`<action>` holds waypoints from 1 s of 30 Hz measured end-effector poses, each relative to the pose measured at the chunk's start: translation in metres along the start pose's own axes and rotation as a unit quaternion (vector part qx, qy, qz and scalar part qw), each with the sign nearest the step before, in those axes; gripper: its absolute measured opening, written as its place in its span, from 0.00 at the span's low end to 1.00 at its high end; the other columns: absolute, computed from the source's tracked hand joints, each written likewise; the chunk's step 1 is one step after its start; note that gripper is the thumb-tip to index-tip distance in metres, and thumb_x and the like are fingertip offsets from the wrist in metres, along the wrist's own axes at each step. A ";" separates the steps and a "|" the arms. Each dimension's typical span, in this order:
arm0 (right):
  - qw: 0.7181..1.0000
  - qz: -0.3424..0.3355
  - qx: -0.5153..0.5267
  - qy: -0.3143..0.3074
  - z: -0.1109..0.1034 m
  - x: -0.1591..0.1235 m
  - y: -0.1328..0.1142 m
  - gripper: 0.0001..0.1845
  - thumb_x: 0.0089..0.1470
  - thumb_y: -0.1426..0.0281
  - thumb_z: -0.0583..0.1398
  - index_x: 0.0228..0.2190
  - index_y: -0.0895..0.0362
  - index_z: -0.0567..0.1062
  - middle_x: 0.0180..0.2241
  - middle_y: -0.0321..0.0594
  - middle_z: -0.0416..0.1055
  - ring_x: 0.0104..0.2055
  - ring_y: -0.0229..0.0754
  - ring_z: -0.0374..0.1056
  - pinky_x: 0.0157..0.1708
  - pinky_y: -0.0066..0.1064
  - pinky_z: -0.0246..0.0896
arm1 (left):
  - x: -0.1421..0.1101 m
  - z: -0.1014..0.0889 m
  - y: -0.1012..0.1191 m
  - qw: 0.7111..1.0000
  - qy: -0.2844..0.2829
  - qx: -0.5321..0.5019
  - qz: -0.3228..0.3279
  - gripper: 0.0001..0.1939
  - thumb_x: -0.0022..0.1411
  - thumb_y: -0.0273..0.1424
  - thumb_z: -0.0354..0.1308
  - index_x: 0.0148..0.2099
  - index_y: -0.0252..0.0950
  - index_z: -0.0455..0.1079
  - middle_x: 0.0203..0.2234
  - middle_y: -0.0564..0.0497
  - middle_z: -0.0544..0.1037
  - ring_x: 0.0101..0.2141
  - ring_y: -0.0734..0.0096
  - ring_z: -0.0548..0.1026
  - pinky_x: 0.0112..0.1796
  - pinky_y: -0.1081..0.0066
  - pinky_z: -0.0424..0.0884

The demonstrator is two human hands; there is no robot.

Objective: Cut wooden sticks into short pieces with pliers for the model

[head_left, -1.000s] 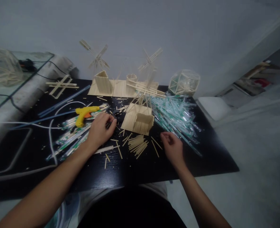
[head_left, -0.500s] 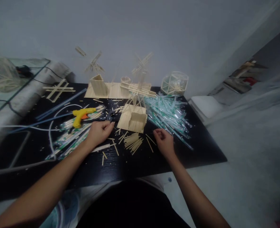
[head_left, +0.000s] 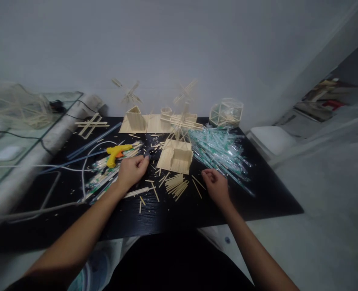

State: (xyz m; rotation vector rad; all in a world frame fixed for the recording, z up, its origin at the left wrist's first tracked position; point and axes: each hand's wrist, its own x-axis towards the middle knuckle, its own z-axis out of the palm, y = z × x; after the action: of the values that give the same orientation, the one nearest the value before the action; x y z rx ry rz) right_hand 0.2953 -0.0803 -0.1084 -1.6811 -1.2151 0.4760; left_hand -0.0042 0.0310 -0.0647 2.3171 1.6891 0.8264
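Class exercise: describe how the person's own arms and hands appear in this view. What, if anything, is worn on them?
Both forearms are bare up to the picture's lower edge: no sleeves show. The left hand and right hand wear no gloves. No watch, ring or bracelet can be made out, though the picture is too soft to be sure.

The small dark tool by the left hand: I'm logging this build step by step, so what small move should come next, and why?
Probably close the left hand on the small dark tool: its fingertips lie right at it, beside the stick house. The right hand rests curled near the cut sticks; whether it holds one is unclear.
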 end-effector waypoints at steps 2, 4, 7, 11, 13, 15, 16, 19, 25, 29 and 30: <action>1.000 -0.001 -0.001 -0.001 0.000 0.000 0.000 0.18 0.55 0.55 0.61 0.31 0.59 0.78 0.22 0.38 0.71 0.22 0.39 0.64 0.25 0.30 0.60 | 0.007 -0.010 -0.006 0.997 0.030 0.047 -0.048 0.21 0.64 0.41 0.48 0.21 0.39 0.59 0.18 0.52 0.68 0.23 0.69 0.68 0.29 0.70 0.59; 1.000 -0.002 0.000 -0.002 -0.001 0.000 0.000 0.18 0.55 0.55 0.61 0.31 0.59 0.78 0.22 0.38 0.71 0.22 0.39 0.64 0.25 0.30 0.60 | 0.015 -0.023 -0.017 0.988 0.053 0.095 -0.107 0.17 0.64 0.41 0.48 0.28 0.38 0.67 0.24 0.46 0.75 0.28 0.62 0.73 0.30 0.68 0.61; 1.000 0.003 -0.001 -0.005 -0.001 0.000 0.000 0.18 0.55 0.55 0.61 0.32 0.59 0.78 0.21 0.37 0.70 0.21 0.38 0.63 0.24 0.29 0.59 | 0.024 -0.043 -0.039 0.971 0.045 0.152 -0.179 0.17 0.62 0.43 0.51 0.36 0.34 0.73 0.35 0.34 0.79 0.37 0.47 0.77 0.33 0.63 0.65; 1.000 0.010 -0.005 -0.012 -0.001 -0.001 0.001 0.19 0.54 0.55 0.61 0.33 0.58 0.77 0.20 0.36 0.70 0.21 0.39 0.63 0.25 0.30 0.59 | 0.028 -0.054 -0.064 0.958 -0.031 0.176 -0.223 0.27 0.58 0.54 0.55 0.35 0.32 0.75 0.32 0.29 0.80 0.36 0.39 0.79 0.33 0.59 0.67; 1.000 0.010 -0.009 -0.011 -0.002 -0.001 0.001 0.19 0.55 0.54 0.61 0.32 0.58 0.77 0.20 0.35 0.69 0.21 0.39 0.62 0.25 0.30 0.58 | 0.027 -0.052 -0.070 0.956 -0.066 0.170 -0.228 0.29 0.57 0.56 0.55 0.33 0.32 0.75 0.27 0.33 0.80 0.32 0.42 0.79 0.31 0.59 0.66; 1.000 0.007 -0.017 -0.008 -0.002 -0.001 0.002 0.19 0.55 0.54 0.61 0.32 0.58 0.77 0.19 0.34 0.67 0.21 0.38 0.61 0.24 0.29 0.57 | 0.025 -0.050 -0.074 0.957 -0.081 0.162 -0.226 0.27 0.59 0.54 0.54 0.33 0.33 0.75 0.26 0.35 0.80 0.32 0.44 0.80 0.31 0.60 0.65; 1.000 0.005 -0.020 -0.008 -0.003 -0.002 0.002 0.19 0.55 0.54 0.60 0.32 0.58 0.77 0.19 0.34 0.66 0.21 0.38 0.61 0.24 0.29 0.56 | 0.025 -0.049 -0.075 0.958 -0.082 0.157 -0.225 0.25 0.61 0.52 0.54 0.33 0.33 0.75 0.27 0.36 0.80 0.33 0.45 0.80 0.31 0.61 0.65; 1.000 0.003 -0.017 -0.010 -0.004 -0.002 0.003 0.19 0.56 0.54 0.60 0.32 0.58 0.77 0.19 0.33 0.65 0.21 0.38 0.60 0.24 0.29 0.55 | 0.024 -0.051 -0.079 0.960 -0.065 0.141 -0.232 0.22 0.63 0.48 0.51 0.33 0.35 0.74 0.27 0.37 0.80 0.35 0.45 0.80 0.34 0.60 0.68; 1.000 0.003 -0.014 -0.009 -0.003 -0.001 0.005 0.18 0.56 0.56 0.60 0.32 0.58 0.77 0.19 0.32 0.64 0.21 0.37 0.59 0.24 0.29 0.54 | 0.019 -0.074 -0.064 0.972 0.062 0.050 -0.222 0.20 0.66 0.48 0.49 0.46 0.35 0.68 0.38 0.40 0.80 0.39 0.51 0.78 0.39 0.58 0.71; 1.000 -0.002 -0.007 -0.004 -0.003 -0.001 0.003 0.18 0.56 0.56 0.61 0.32 0.58 0.77 0.19 0.31 0.63 0.21 0.36 0.58 0.23 0.28 0.54 | 0.011 -0.075 -0.032 0.906 0.079 -0.380 -0.168 0.18 0.60 0.44 0.62 0.46 0.41 0.63 0.30 0.55 0.76 0.29 0.71 0.73 0.33 0.70 0.70; 1.000 -0.001 -0.004 -0.005 -0.003 -0.001 0.003 0.18 0.56 0.55 0.61 0.32 0.58 0.77 0.19 0.31 0.63 0.21 0.36 0.59 0.23 0.28 0.54 | 0.007 -0.072 -0.024 0.897 0.046 -0.408 -0.164 0.18 0.58 0.44 0.64 0.42 0.40 0.64 0.26 0.57 0.75 0.25 0.74 0.70 0.30 0.72 0.68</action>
State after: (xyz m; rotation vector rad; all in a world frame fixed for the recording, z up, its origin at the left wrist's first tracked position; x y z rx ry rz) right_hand 0.2986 -0.0826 -0.1103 -1.6861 -1.2261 0.4797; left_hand -0.0594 0.0319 -0.0124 1.4050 1.3210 1.2623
